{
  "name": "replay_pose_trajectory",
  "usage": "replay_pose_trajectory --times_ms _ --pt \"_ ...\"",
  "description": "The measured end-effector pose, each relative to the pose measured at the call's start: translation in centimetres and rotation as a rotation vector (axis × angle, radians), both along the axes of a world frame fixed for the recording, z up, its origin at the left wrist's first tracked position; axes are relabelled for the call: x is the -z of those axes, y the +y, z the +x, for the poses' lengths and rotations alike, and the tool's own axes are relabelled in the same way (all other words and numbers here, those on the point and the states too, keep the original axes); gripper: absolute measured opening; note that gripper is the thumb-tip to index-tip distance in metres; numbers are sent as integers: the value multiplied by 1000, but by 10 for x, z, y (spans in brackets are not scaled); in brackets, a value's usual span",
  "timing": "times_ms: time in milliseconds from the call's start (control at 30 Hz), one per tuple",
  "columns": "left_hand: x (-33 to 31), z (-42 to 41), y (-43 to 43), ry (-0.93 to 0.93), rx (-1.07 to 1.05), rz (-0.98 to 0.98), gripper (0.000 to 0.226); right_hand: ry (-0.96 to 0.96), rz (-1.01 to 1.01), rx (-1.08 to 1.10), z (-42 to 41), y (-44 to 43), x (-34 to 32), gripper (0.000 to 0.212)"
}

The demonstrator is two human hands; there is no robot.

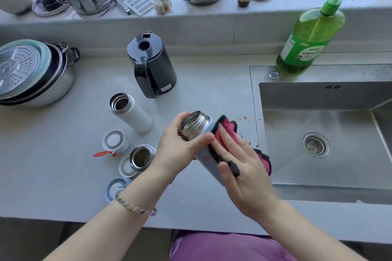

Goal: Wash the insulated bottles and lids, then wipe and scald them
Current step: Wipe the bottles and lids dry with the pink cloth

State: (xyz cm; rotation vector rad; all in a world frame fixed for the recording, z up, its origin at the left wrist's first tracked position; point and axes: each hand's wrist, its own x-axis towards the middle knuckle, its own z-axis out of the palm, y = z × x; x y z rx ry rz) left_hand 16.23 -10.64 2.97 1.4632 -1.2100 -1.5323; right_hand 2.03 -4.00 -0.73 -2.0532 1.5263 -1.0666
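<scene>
Bottles (pixel 131 112) three, lids (pixel 114 141) three, cloth (pixel 227 131) one; left grip (pixel 180 150) holds blue bottle (pixel 202 155)

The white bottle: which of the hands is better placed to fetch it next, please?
Left hand, after setting down the blue bottle: the white bottle stands nearer it; the right hand presses the cloth.
</scene>
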Motion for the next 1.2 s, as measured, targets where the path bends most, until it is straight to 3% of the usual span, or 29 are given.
replay_pose_trajectory --times_ms 133,233,333,467,567,633,733,767,833,1033,1200 --pt "-4 9 5 -65 78 -100 60 -63 31 12 10 -5 -11 45" --pt "-12 14 10 -160 181 -231 74 -250 379 103 15 -21 -27 46" --pt "-18 22 15 -186 265 -367 72 -516 698 143 12 -40 -31 47" --pt "-18 30 13 -139 276 -423 69 -407 991 112 6 -54 -23 45" --pt "-13 38 -1 -117 246 -397 66 -371 1176 212 -2 -57 -12 46" --pt "-9 45 -19 -199 234 -392 68 -417 1159 347 -9 -59 -10 37" --pt "7 53 -52 -449 278 -414 65 -476 1051 481 -23 -61 -10 43" --pt "14 55 -63 -534 299 -403 64 -492 1021 472 -27 -60 -13 38" --pt "29 59 -78 -689 339 -364 66 -461 976 387 -31 -55 -19 7" --pt "52 76 -91 -781 303 -298 59 -199 971 329 -42 -53 -10 33" --pt "58 81 -92 -876 393 -190 72 117 1080 186 -58 -61 -12 59"
